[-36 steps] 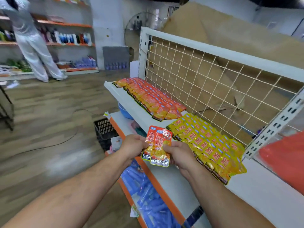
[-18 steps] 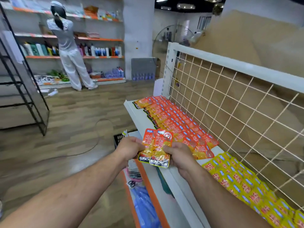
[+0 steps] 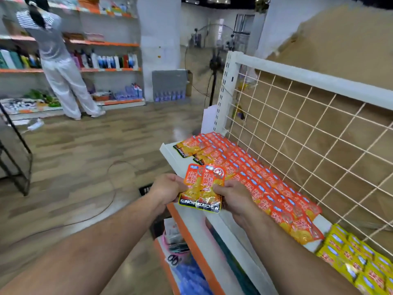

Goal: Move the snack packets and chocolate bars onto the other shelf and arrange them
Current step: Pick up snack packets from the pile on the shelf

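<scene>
White steel shelf [image 3: 174, 161] is carrying overlapped rows of orange packets [image 3: 265, 188]. Left grip [image 3: 168, 188] and right grip [image 3: 231, 194] are each pinching one side of two held packets [image 3: 202, 188] just off its front edge. Judged mid-placement; next move is calling for squaring them into the row.

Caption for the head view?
Restocking: left hand and right hand hold two packets at a shelf of orange rows and yellow rows.
</scene>
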Motion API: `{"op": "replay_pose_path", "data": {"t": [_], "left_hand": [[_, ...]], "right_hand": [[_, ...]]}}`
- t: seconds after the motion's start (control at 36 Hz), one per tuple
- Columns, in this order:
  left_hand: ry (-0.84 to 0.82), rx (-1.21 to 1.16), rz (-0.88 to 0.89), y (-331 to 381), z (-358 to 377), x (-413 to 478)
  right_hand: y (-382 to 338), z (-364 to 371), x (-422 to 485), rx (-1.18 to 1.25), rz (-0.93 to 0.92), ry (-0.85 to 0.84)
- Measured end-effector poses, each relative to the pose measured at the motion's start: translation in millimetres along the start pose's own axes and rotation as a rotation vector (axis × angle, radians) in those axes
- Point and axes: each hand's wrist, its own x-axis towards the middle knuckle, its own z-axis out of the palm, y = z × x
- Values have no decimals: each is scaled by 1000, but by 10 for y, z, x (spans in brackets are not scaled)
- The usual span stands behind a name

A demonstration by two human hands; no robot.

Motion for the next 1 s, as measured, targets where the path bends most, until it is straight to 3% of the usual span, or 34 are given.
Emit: {"op": "replay_pose_path", "data": {"t": [0.39, 0.83, 1.0], "left_hand": [[-144, 170, 86, 363, -605, 1128], [-234, 414, 199, 761, -256, 2049], [-227, 527, 251, 818, -133, 2269]], "right_hand": [[-267, 799, 684, -10, 38, 229], [-413, 584, 1535, 111, 47, 334], [-405, 536, 1692, 54, 58, 333]]}}
